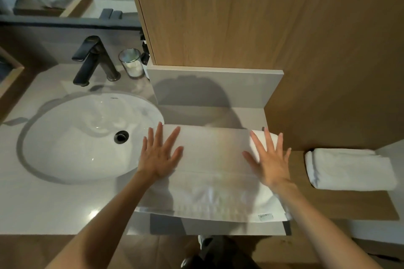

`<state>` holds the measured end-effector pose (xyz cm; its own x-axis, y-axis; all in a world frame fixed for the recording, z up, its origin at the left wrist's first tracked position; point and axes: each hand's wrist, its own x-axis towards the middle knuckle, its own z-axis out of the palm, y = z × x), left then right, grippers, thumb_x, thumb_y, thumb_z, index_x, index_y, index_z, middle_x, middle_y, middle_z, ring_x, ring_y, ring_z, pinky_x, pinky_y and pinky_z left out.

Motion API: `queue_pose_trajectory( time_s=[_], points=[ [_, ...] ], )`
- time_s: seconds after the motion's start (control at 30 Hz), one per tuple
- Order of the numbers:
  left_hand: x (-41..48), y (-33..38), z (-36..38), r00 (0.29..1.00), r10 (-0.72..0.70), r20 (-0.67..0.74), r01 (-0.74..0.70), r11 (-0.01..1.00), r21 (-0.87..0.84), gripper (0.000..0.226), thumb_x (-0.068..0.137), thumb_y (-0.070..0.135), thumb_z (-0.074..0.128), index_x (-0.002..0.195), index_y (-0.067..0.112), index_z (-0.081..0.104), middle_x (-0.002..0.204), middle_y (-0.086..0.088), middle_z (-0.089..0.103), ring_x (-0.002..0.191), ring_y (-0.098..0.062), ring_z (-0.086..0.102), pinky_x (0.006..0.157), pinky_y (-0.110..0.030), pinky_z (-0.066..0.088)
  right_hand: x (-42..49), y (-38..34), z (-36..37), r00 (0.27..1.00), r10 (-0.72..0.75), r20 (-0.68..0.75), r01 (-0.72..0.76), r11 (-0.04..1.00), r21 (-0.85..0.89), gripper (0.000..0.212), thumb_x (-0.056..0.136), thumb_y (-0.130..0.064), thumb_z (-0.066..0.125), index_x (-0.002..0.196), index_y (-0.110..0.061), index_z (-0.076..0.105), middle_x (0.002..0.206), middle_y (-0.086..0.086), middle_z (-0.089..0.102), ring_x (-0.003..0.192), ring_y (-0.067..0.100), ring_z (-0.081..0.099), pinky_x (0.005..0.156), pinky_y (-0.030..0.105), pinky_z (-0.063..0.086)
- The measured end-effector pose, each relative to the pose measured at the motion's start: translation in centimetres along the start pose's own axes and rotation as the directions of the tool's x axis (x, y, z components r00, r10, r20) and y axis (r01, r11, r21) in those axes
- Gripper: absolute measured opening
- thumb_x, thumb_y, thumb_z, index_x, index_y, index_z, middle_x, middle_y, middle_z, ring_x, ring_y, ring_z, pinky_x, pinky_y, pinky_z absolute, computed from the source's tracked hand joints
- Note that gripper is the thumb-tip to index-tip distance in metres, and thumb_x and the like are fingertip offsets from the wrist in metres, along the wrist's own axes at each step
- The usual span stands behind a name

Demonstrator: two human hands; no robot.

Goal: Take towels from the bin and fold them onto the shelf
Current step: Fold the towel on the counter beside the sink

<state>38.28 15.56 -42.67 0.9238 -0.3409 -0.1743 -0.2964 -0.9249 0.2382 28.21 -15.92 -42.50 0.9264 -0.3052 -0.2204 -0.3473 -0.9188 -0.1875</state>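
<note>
A white towel (212,172) lies spread flat on the grey counter to the right of the sink, its near edge with a small label at the counter's front. My left hand (160,153) rests flat on the towel's left end, fingers spread and straight. My right hand (270,159) lies flat on the right end, fingers spread. A second white towel (349,169), folded, sits on the wooden shelf (349,205) at the right. No bin is in view.
A white oval sink (72,140) with a dark drain fills the counter's left. Behind it stand a black faucet (94,61), a glass cup (132,62) and a dark bottle. A wooden cabinet (240,13) rises behind the towel. Dark shoes show on the floor below.
</note>
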Motion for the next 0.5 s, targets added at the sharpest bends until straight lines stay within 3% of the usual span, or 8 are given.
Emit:
queue_pose_trajectory(
  time_s=[0.13, 0.27, 0.37, 0.43, 0.5],
  points=[
    [0.8, -0.1, -1.1, 0.998, 0.014, 0.061, -0.018, 0.998, 0.063, 0.068, 0.092, 0.069, 0.017, 0.151, 0.043, -0.005, 0.162, -0.008, -0.007, 0.147, -0.038, -0.007, 0.118, -0.052, 0.008, 0.1, 0.4, -1.5, 0.994, -0.056, 0.094, 0.055, 0.998, 0.011, 0.072, 0.089, -0.075, 0.018, 0.150, -0.046, -0.006, 0.163, -0.001, -0.010, 0.146, 0.033, -0.023, 0.115, 0.059, -0.012],
    [2.7, -0.1, -3.5, 0.988, 0.146, 0.046, -0.150, 0.980, 0.131, 0.074, 0.093, 0.056, 0.044, 0.153, 0.026, 0.014, 0.159, -0.006, 0.017, 0.146, -0.035, 0.011, 0.116, -0.051, 0.015, 2.3, -0.8, -5.0, 0.977, -0.131, 0.166, 0.142, 0.988, -0.061, 0.081, 0.087, -0.064, 0.053, 0.152, -0.034, 0.017, 0.150, 0.013, 0.026, 0.146, 0.029, 0.009, 0.116, 0.057, -0.011],
    [4.4, -0.1, -5.1, 0.963, 0.260, 0.076, -0.269, 0.950, 0.161, 0.075, 0.086, 0.054, 0.060, 0.149, 0.026, 0.029, 0.137, -0.009, 0.037, 0.123, -0.030, 0.037, 0.103, -0.041, 0.036, 4.5, -2.5, -7.4, 0.956, -0.108, 0.274, 0.148, 0.981, -0.129, 0.086, 0.073, -0.060, 0.072, 0.143, -0.025, 0.036, 0.140, 0.010, 0.034, 0.138, 0.031, 0.021, 0.115, 0.062, -0.009],
    [5.2, 0.2, -6.0, 0.963, 0.249, 0.107, -0.267, 0.939, 0.217, 0.074, 0.082, 0.055, 0.064, 0.143, 0.023, 0.037, 0.129, -0.009, 0.037, 0.113, -0.027, 0.036, 0.096, -0.036, 0.034, 5.3, -3.4, -8.4, 0.947, -0.098, 0.306, 0.156, 0.973, -0.171, 0.077, 0.071, -0.057, 0.076, 0.134, -0.022, 0.045, 0.136, 0.008, 0.037, 0.136, 0.031, 0.024, 0.113, 0.066, -0.007],
    [5.8, 0.4, -6.7, 0.967, 0.214, 0.138, -0.243, 0.936, 0.254, 0.068, 0.081, 0.055, 0.066, 0.133, 0.017, 0.044, 0.128, -0.009, 0.035, 0.113, -0.028, 0.035, 0.095, -0.036, 0.031, 5.7, -3.8, -9.1, 0.937, -0.128, 0.324, 0.202, 0.958, -0.206, 0.054, 0.077, -0.053, 0.072, 0.115, -0.021, 0.051, 0.123, 0.005, 0.049, 0.132, 0.029, 0.033, 0.112, 0.067, -0.008]
  ],
)
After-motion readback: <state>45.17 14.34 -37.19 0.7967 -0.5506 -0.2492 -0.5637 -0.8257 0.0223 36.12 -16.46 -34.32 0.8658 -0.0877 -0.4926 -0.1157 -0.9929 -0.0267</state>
